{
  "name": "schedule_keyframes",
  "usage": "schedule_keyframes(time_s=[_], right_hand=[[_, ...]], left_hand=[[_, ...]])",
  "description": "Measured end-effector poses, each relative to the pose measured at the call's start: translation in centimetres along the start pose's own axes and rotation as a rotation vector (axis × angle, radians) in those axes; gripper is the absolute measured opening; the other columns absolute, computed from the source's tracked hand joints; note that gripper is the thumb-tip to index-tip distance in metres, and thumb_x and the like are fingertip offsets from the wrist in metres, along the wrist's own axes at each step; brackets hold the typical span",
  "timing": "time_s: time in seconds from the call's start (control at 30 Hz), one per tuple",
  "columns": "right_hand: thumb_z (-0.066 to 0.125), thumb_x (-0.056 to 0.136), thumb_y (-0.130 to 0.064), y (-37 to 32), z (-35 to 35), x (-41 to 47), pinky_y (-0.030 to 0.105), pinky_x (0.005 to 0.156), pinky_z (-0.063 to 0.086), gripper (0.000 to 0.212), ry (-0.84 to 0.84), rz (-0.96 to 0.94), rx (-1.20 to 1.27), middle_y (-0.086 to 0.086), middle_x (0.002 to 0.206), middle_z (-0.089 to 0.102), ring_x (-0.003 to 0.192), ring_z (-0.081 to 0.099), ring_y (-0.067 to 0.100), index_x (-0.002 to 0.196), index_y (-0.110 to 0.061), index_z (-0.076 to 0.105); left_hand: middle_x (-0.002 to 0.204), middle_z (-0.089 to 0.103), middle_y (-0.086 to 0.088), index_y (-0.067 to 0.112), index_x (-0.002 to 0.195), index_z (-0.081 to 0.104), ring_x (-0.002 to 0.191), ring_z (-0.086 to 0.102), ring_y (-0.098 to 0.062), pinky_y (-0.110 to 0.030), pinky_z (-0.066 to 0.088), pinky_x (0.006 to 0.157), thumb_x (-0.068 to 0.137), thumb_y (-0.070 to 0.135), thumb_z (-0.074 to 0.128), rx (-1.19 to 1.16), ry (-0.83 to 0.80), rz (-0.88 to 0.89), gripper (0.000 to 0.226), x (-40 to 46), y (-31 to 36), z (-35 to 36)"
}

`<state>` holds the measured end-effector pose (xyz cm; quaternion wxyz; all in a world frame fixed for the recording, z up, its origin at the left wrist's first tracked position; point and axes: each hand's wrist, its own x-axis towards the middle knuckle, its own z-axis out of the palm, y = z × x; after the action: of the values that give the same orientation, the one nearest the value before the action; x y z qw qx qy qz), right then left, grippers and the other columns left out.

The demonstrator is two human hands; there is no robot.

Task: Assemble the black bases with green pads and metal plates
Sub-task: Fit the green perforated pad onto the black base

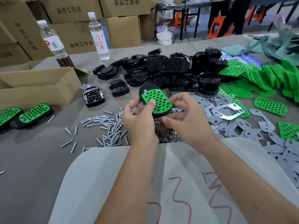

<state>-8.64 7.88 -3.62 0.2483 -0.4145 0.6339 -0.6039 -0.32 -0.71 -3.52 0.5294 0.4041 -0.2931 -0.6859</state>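
My left hand grips a black base with a green pad on top, thumb pressed on the pad's near edge. A screw stands in the pad's far left corner. My right hand hovers at the base's right side with curled fingers; whether it holds something small I cannot tell. Loose black bases are heaped behind. Green pads lie at the right. Grey metal plates are spread to the right of my hands. Screws and nuts lie under and left of my hands.
Two finished bases with green pads lie at the left edge. An open cardboard box stands at the left, with two water bottles and stacked cartons behind. One black base with a metal plate sits near the box.
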Motion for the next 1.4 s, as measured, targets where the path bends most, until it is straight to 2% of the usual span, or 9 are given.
schedule_keyframes(time_s=[0.1,0.23,0.4,0.53,0.73,0.87,0.97,1.13,1.4], right_hand=[[0.087,0.081,-0.018,0.5,-0.9,0.6,0.023,0.069,0.054,0.036,0.091,-0.111,-0.432,-0.010,0.099,0.065,0.067,0.064,0.009,0.105,-0.027,0.061],[0.090,0.074,-0.043,0.5,-1.6,0.7,0.031,0.074,0.041,0.031,-0.191,-0.180,-0.818,-0.012,0.090,0.058,0.083,0.053,0.008,0.091,-0.032,0.066],[0.091,0.069,-0.053,-0.3,-3.5,1.2,0.023,0.066,0.038,0.038,-0.249,-0.104,-0.849,-0.014,0.087,0.059,0.076,0.051,-0.002,0.088,-0.035,0.063],[0.090,0.067,-0.057,-0.7,-5.1,1.5,0.024,0.063,0.044,0.038,-0.323,0.001,-0.887,-0.013,0.081,0.063,0.072,0.057,-0.002,0.085,-0.034,0.066],[0.073,0.088,-0.055,0.6,-2.5,1.2,0.037,0.083,0.048,0.041,-0.188,-0.110,-0.951,-0.007,0.103,0.054,0.098,0.054,0.016,0.120,-0.031,0.070],[0.084,0.086,-0.032,0.7,-2.3,1.2,0.029,0.077,0.046,0.025,-0.166,-0.145,-0.832,-0.009,0.094,0.061,0.084,0.054,0.007,0.108,-0.026,0.076],[0.087,0.081,-0.006,0.7,-2.0,0.9,0.014,0.066,0.045,0.016,-0.037,-0.133,-0.489,-0.008,0.073,0.068,0.064,0.056,0.004,0.086,-0.018,0.077],[0.086,0.080,-0.001,0.0,-0.2,0.3,0.027,0.071,0.061,0.017,0.159,-0.227,-0.074,-0.002,0.075,0.074,0.068,0.068,0.014,0.084,-0.015,0.078],[0.085,0.080,0.004,0.5,0.8,0.0,0.034,0.069,0.062,0.016,0.070,-0.229,-0.133,-0.001,0.075,0.074,0.068,0.071,0.021,0.081,-0.011,0.078]], left_hand=[[0.081,0.079,-0.007,0.019,0.105,0.067,0.090,0.078,-0.034,-0.053,0.064,0.079,0.080,-0.006,0.080,0.014,0.012,0.045,0.037,0.3,0.1,-0.3],[0.090,0.078,-0.016,0.022,0.100,0.067,0.100,0.075,-0.040,-0.064,0.057,0.092,0.080,-0.011,0.076,-0.016,0.036,0.038,0.040,0.9,0.5,-0.4],[0.101,0.079,-0.005,0.024,0.112,0.071,0.092,0.076,-0.024,-0.036,0.063,0.073,0.083,-0.005,0.073,-0.017,0.011,-0.009,0.041,1.6,1.1,-0.9],[0.111,0.078,-0.009,0.020,0.115,0.073,0.104,0.074,-0.027,-0.048,0.063,0.088,0.088,0.024,0.080,-0.008,-0.022,-0.054,0.028,1.4,1.7,-0.9],[0.111,0.078,-0.009,0.020,0.107,0.074,0.095,0.073,-0.031,-0.044,0.061,0.076,0.087,0.034,0.081,0.053,-0.007,-0.095,0.026,1.4,1.7,-1.2],[0.095,0.079,0.000,0.023,0.099,0.073,0.078,0.074,-0.020,-0.033,0.059,0.057,0.087,0.031,0.082,0.076,-0.028,-0.079,0.016,1.4,1.8,-1.3],[0.071,0.074,0.009,0.024,0.092,0.070,0.061,0.070,-0.012,-0.027,0.055,0.048,0.087,0.027,0.083,0.097,-0.032,-0.042,0.014,1.3,1.7,-1.2],[0.096,0.078,-0.007,0.024,0.092,0.069,0.079,0.073,-0.025,-0.043,0.062,0.067,0.084,0.025,0.085,0.159,-0.033,-0.007,0.018,1.0,1.3,-1.1],[0.114,0.075,-0.020,0.023,0.084,0.066,0.100,0.073,-0.038,-0.050,0.057,0.081,0.087,0.017,0.081,0.129,-0.020,-0.006,0.017,0.4,1.3,-0.6]])
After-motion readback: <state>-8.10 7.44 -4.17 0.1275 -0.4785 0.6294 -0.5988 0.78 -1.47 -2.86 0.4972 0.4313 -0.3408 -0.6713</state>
